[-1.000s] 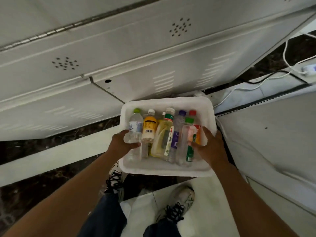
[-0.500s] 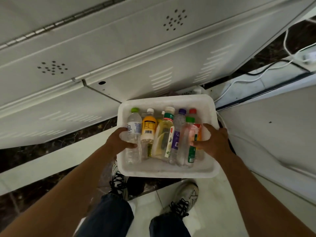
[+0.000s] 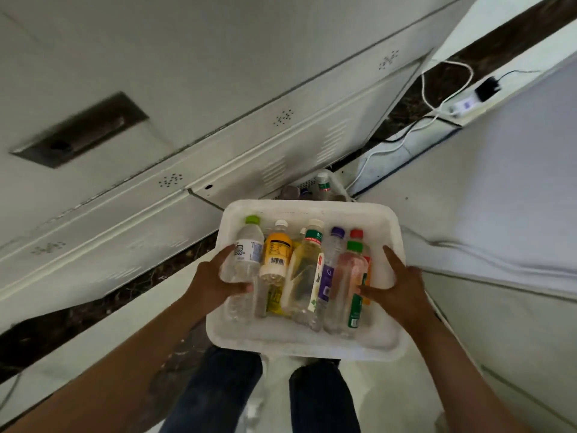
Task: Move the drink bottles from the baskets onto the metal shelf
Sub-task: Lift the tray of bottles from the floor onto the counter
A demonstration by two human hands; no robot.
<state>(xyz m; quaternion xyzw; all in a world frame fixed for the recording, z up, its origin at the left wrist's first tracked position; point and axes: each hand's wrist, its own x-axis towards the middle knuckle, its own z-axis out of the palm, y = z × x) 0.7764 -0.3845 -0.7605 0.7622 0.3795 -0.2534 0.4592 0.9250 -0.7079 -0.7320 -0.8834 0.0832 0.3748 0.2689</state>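
Both hands' grip clamps the white basket (image 3: 309, 345)'s side rims, drink bottles (image 3: 304, 273) lying between them.

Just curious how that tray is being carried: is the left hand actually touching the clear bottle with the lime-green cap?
Touching. The head view shows the left hand gripping the white basket rim, its thumb lying across the clear bottle.

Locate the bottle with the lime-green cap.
In the head view, the lime-green-capped bottle lies leftmost in the white basket, beside the yellow-labelled bottle, under the left hand thumb.
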